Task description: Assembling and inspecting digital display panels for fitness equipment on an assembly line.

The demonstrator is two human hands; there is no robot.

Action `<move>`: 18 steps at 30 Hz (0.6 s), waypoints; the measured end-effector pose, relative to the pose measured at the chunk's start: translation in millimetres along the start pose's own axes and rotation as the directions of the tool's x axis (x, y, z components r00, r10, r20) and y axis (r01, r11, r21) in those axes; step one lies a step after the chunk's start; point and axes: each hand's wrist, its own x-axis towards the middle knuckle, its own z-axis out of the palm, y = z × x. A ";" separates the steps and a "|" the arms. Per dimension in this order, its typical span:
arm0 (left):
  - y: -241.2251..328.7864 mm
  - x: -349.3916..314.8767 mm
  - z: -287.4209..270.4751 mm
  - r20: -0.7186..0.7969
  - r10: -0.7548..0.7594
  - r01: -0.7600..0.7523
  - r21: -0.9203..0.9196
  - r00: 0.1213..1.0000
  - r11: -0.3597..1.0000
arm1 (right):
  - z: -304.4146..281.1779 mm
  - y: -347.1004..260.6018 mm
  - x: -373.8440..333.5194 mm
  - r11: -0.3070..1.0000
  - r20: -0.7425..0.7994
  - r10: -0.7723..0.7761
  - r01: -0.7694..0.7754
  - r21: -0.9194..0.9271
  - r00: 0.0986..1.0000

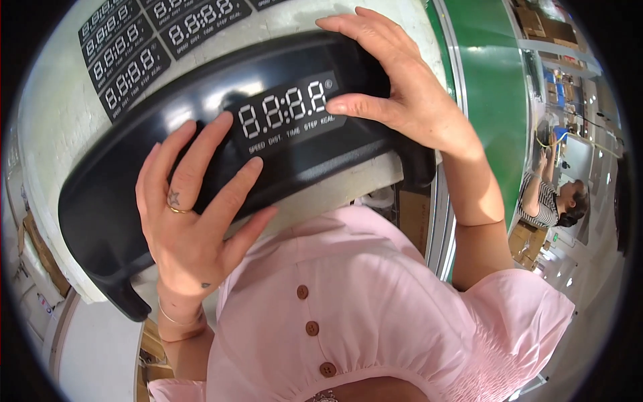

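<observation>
A long, curved black plastic casing (114, 181), like a console cover, lies before me with its ends bending toward me. On its front sits a dark rectangular display sticker (289, 120) with white digit outlines. My left hand (194, 194) lies on the casing left of the sticker, fingers spread, the index fingertip just below the sticker's lower left corner. Toward the right end is my right hand (408, 94), its thumb stretched onto the sticker's right end. Its other fingers reach over the casing's far edge, well apart from the thumb.
Beyond the casing, a sheet of similar dark stickers (124, 63) lies on the pale work surface (50, 134). At right runs a green surface (492, 80) with a metal rail edge. Farther right another person in a striped top (541, 201) works near cardboard boxes (526, 244).
</observation>
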 end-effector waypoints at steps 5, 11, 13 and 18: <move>-0.2 1.4 -2.4 -0.044 0.022 -0.025 -0.069 0.999 0.997 | -17.8 -12.4 13.5 0.977 0.251 0.079 -0.126 0.174 0.965; 1.5 -0.9 10.4 -0.226 0.033 -0.061 -0.117 0.974 0.991 | 19.3 -38.2 34.8 0.976 0.110 -0.186 0.170 0.136 0.976; 1.6 3.7 13.6 -0.234 0.014 -0.045 -0.128 0.972 0.991 | 16.4 -46.2 50.7 0.972 0.322 -0.151 0.081 0.222 0.935; 1.8 2.8 11.8 -0.246 -0.026 -0.008 -0.136 0.969 0.991 | -2.3 -28.5 65.7 0.952 0.455 -0.255 0.140 0.271 0.853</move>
